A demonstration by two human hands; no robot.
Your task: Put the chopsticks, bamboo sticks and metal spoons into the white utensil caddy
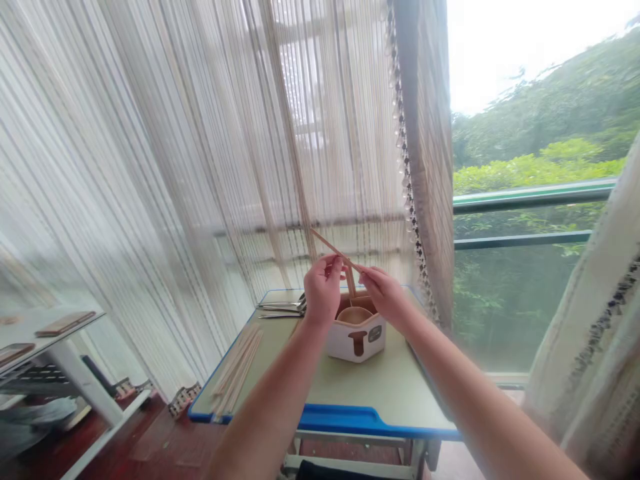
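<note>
A slim wooden stick (pixel 324 239), straight and pale tan with a smooth look, is held in the air above the table; it slants from a far left, higher tip down to a near right, lower end. The left hand (pixel 323 290) has its fingertips pinched narrow around the stick's middle part; the right hand (pixel 383 292) grips the same stick by its lower end, thumb and fingers closed on it; so the stick lies between both hands, its upper length sticking out past the left one.

Just below the hands stands an angular box (pixel 345 345), white and flat-sided outside, brown within, a dark brown T-shaped patch on its near face beside an oval dark label; inside are a rounded tan piece (pixel 355 314), whose exact form I cannot tell, and narrow upright wooden strips (pixel 351 285).

The table (pixel 350 387) has a smooth, pale greenish-beige top with a bright blue edge; on its left side lies a loose, fanned bundle of thin pale sticks (pixel 239 370), well apart from the held one; farther off, near the left hand, is shiny metal cutlery (pixel 281 308); beyond the table hangs a sheer, finely striped curtain (pixel 200 133).
</note>
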